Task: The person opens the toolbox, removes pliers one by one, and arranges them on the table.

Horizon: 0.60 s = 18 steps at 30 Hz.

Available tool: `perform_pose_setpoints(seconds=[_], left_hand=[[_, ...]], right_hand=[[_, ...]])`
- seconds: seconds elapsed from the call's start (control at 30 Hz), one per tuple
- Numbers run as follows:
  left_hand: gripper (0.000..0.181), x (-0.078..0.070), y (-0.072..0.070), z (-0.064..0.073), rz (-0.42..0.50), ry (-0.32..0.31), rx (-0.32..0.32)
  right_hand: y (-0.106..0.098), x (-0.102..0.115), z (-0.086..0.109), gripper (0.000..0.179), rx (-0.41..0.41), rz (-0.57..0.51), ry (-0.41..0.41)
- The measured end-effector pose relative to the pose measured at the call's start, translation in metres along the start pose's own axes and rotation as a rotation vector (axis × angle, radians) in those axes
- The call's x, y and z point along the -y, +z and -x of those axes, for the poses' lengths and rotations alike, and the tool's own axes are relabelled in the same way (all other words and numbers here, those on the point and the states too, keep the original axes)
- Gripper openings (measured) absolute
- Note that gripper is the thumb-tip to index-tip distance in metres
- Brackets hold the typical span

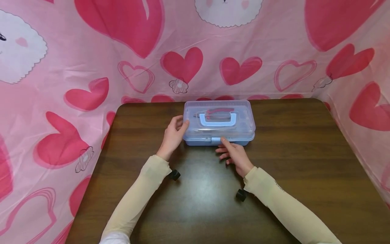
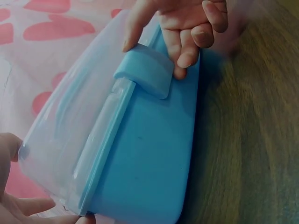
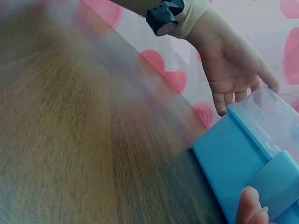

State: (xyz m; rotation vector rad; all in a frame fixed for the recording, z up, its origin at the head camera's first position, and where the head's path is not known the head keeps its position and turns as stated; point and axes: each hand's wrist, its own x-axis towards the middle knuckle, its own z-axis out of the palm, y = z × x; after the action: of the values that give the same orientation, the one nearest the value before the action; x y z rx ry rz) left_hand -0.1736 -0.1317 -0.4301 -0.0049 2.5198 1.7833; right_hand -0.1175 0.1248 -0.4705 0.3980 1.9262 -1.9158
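Note:
A plastic storage box with a clear lid and blue base (image 1: 195,143) stands on the table, its lid down. Its light-blue front latch (image 2: 145,70) lies folded over the rim. My left hand (image 1: 174,134) holds the box's left end, thumb on the lid's edge and fingers against the side. At the front, my right hand (image 1: 236,156) pinches the latch, thumb on its upper edge and a fingertip at its lower part; the other fingers hang loosely bent. A light-blue handle (image 1: 217,124) lies flat on the lid. Something red (image 1: 220,110) shows dimly through it.
The dark wooden table (image 1: 289,162) extends around the box on both sides and in front. A pink cloth with hearts (image 1: 210,40) hangs behind the table and along its sides. Small black wrist cameras (image 1: 175,175) stick out from both sleeves.

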Motion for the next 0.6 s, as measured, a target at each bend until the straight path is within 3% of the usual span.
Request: perform_pose_setpoints(seconds=[0.3,0.6], left_hand=[[0.056,0.0014,0.0028,0.0027,0.043,-0.008,0.004],[0.055,0.0027,0.0037,0.0003,0.025,0.001,0.0]], right_hand=[[-0.0019,-0.003,-0.0009,0.074,0.002,-0.042,0.016],[-0.0021,-0.0039,-0.0035,0.077,0.004,-0.063,0.03]])
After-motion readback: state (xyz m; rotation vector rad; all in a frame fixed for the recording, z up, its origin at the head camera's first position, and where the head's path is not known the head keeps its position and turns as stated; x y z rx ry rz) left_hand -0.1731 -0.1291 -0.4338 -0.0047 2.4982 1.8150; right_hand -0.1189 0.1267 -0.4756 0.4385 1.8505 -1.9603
